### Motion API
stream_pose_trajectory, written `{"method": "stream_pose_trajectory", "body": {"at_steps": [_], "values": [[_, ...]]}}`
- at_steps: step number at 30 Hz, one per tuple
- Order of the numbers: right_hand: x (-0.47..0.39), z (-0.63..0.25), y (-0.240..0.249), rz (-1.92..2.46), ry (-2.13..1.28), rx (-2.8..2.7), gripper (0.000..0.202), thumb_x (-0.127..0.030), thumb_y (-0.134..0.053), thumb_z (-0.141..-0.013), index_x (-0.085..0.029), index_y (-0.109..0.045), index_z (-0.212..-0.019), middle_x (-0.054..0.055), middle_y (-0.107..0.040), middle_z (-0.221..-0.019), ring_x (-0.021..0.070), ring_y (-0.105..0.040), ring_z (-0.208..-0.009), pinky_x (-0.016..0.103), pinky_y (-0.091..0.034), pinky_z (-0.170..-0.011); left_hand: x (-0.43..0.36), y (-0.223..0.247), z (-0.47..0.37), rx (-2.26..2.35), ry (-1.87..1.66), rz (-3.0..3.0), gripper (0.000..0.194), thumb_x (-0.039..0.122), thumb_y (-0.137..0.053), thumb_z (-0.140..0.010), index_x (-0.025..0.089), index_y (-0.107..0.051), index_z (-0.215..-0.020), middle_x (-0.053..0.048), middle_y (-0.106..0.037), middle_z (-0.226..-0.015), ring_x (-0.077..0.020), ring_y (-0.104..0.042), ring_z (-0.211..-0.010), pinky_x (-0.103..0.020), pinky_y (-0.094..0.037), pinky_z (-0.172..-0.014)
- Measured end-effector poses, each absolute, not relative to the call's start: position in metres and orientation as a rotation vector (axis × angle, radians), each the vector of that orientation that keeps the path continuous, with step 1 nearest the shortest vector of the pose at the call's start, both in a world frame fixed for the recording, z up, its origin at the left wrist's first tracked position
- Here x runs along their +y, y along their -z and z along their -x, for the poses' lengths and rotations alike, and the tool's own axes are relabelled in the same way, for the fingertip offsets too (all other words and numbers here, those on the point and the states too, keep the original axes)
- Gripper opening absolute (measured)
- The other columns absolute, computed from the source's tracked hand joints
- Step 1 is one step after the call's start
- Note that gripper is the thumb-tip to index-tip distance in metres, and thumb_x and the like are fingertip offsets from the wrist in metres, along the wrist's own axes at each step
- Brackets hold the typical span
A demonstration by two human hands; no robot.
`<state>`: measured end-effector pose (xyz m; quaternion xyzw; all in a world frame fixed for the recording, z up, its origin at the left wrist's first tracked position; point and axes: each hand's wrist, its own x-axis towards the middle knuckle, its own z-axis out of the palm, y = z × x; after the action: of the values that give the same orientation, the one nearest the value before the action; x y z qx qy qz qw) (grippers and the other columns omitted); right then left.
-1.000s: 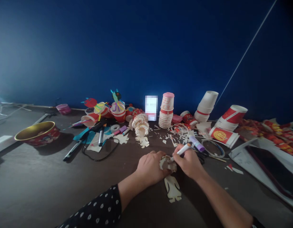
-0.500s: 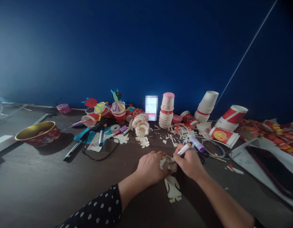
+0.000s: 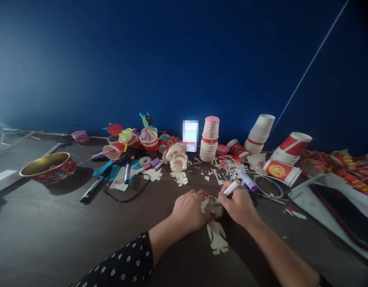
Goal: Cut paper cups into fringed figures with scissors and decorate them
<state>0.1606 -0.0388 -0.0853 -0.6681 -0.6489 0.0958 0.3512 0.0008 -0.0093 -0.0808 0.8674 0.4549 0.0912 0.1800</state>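
Observation:
My left hand [image 3: 188, 209] rests on the table with its fingers closed round the left edge of a pale paper cutout [image 3: 209, 206], whose rounded upper part has a scalloped rim. The cutout's lower part [image 3: 218, 239], shaped like a small body with arms and feet, lies toward me. In my right hand [image 3: 240, 205] is a white marker [image 3: 231, 188] with an orange end, held like a pen. Its tip points down at the rounded part; whether it touches is hard to make out. A similar pale cutout figure [image 3: 178, 161] stands farther back.
Paper scraps [image 3: 208, 172] lie beyond my hands. Behind them rises a stack of paper cups [image 3: 208, 149]. A purple glue stick [image 3: 247, 180] sits close to my right hand. Left are a gold-lined bowl [image 3: 49, 175] and black cord [image 3: 124, 201]; right, a dark phone [image 3: 345, 215].
The marker and my right fingers have shifted very slightly over the cutout. My left hand and the cutout stay in place.

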Motion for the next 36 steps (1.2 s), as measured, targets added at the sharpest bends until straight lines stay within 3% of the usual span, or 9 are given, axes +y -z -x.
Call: {"method": "stream_pose_trajectory", "body": {"at_steps": [11, 36], "values": [[-0.0373, -0.1623, 0.0873, 1.615, -0.275, -1.62, 0.015, -0.025, -0.048, -0.069, -0.021, -0.045, -0.056, -0.004, -0.046, -0.046, 0.0125, -0.044, -0.046, 0.023, -0.034, -0.047, -0.0107, 0.0775, -0.001, 1.294, -0.214, -2.453, 0.052, 0.05, -0.056, -0.064, 0.028, -0.051, -0.11, -0.004, -0.061, -0.095, -0.0224, -0.058, -0.089, -0.031, -0.044, -0.076], [-0.0378, -0.1602, 0.0889, 1.689, -0.256, -1.702, 0.012, -0.026, -0.047, -0.071, -0.021, -0.046, -0.061, -0.002, -0.052, -0.049, 0.0151, -0.051, -0.048, 0.024, -0.035, -0.048, -0.009, 0.0831, 0.0, 1.269, -0.3, -2.458, 0.051, 0.051, -0.056, -0.063, 0.028, -0.053, -0.108, -0.005, -0.062, -0.092, -0.0242, -0.058, -0.087, -0.034, -0.044, -0.074]]}}
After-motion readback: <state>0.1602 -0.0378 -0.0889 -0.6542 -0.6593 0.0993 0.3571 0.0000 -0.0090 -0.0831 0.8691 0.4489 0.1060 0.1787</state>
